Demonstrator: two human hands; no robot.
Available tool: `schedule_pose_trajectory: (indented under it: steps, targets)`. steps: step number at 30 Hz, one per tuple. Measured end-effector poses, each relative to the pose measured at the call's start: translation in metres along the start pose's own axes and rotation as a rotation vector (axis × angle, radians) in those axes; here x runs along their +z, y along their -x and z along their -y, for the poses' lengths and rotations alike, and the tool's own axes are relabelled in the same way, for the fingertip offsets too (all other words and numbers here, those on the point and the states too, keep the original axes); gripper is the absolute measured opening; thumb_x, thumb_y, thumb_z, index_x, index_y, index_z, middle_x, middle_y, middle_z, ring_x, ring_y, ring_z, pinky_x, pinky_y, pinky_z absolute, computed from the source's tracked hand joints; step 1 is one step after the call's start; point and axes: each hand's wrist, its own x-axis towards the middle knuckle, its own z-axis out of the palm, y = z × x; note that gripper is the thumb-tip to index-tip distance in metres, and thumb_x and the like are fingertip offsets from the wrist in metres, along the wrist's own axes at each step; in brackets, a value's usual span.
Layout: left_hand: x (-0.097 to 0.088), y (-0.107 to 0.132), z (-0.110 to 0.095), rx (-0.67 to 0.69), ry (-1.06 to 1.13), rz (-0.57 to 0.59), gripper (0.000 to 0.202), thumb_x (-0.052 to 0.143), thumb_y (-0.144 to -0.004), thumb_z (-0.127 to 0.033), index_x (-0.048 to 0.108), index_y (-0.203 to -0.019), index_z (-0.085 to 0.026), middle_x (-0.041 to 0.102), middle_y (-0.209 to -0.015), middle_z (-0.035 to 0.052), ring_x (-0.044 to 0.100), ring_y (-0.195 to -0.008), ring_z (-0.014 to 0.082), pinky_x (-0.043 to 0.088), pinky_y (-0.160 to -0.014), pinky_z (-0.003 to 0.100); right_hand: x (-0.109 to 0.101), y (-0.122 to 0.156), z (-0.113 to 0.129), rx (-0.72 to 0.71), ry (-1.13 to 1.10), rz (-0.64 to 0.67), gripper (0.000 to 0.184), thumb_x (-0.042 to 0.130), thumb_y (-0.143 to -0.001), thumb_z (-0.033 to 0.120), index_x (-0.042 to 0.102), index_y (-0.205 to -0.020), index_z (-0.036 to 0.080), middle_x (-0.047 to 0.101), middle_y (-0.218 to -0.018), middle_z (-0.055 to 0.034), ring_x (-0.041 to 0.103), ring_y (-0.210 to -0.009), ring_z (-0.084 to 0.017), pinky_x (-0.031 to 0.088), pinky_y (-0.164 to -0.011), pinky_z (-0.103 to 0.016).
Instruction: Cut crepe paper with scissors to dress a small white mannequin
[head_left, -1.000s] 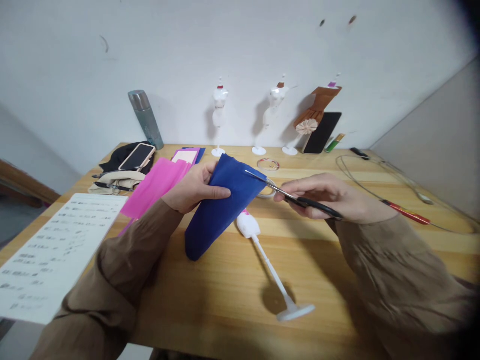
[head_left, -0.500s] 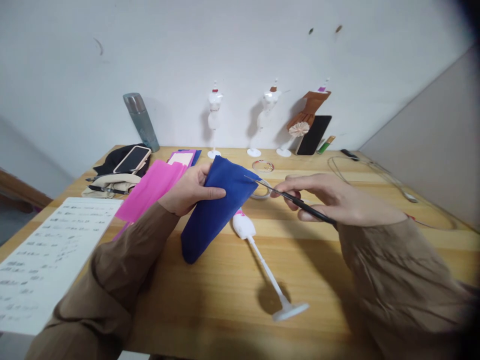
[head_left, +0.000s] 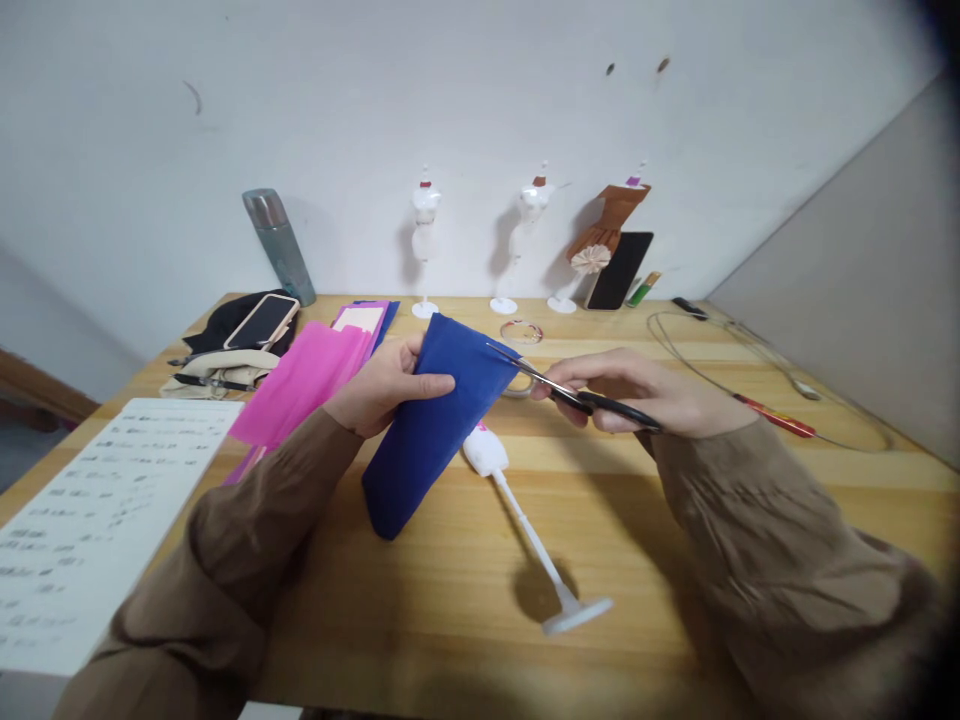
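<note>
My left hand (head_left: 386,385) is closed on a folded sheet of dark blue paper (head_left: 435,420), thumb on top, holding it tilted above the wooden table (head_left: 675,520). My right hand (head_left: 637,390) grips black-handled scissors (head_left: 570,393); their blades point left and meet the upper right edge of the blue paper. A small white mannequin on a stand (head_left: 525,525) lies on its side on the table, just below the paper and the scissors. Pink paper (head_left: 307,380) lies behind my left hand.
Along the wall stand a grey flask (head_left: 279,245), two white mini mannequins (head_left: 424,235) (head_left: 525,230), a third one in a brown paper dress (head_left: 600,235) and a dark phone (head_left: 619,270). A printed sheet (head_left: 82,510) lies left, a phone on bags (head_left: 259,325) behind it, a cable (head_left: 750,370) and tape roll (head_left: 522,332) right.
The scissors have shifted slightly left along the blue paper's edge, and the blades look closer together. My left hand keeps its hold. The view has tilted a little.
</note>
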Motion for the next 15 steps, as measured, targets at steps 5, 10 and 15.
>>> schedule_pose_trajectory:
  steps: [5, 10, 15]
  targets:
    - [-0.003, 0.000, 0.005, -0.072, 0.055, 0.046, 0.045, 0.085, -0.069, -0.038, 0.070, -0.102, -0.011, 0.076, -0.096, 0.0139, 0.072, -0.077, 0.0215, 0.055, -0.070, 0.029, 0.000, 0.000, -0.005, -0.009, -0.029, 0.020, 0.048, 0.073, -0.076, 0.056, 0.073, -0.106, 0.018, 0.069, -0.089, -0.0083, 0.060, -0.067, -0.016, 0.049, -0.058, -0.027]
    - [-0.002, 0.001, 0.017, -0.150, 0.150, 0.111, 0.053, 0.083, -0.068, -0.044, 0.069, -0.107, -0.010, 0.075, -0.099, 0.0182, 0.074, -0.087, 0.0295, 0.058, -0.072, 0.033, -0.001, 0.000, -0.004, -0.066, -0.063, 0.055, 0.049, 0.071, -0.081, 0.055, 0.071, -0.107, 0.014, 0.065, -0.078, -0.0053, 0.058, -0.065, -0.013, 0.047, -0.059, -0.025]
    - [0.004, 0.001, 0.029, -0.137, 0.214, 0.144, 0.051, 0.083, -0.068, -0.039, 0.068, -0.109, -0.013, 0.072, -0.113, 0.0189, 0.073, -0.094, 0.0337, 0.059, -0.080, 0.041, -0.001, 0.002, -0.008, -0.070, -0.096, 0.086, 0.051, 0.072, -0.080, 0.056, 0.069, -0.111, 0.016, 0.067, -0.090, -0.0073, 0.058, -0.068, -0.013, 0.048, -0.062, -0.026]
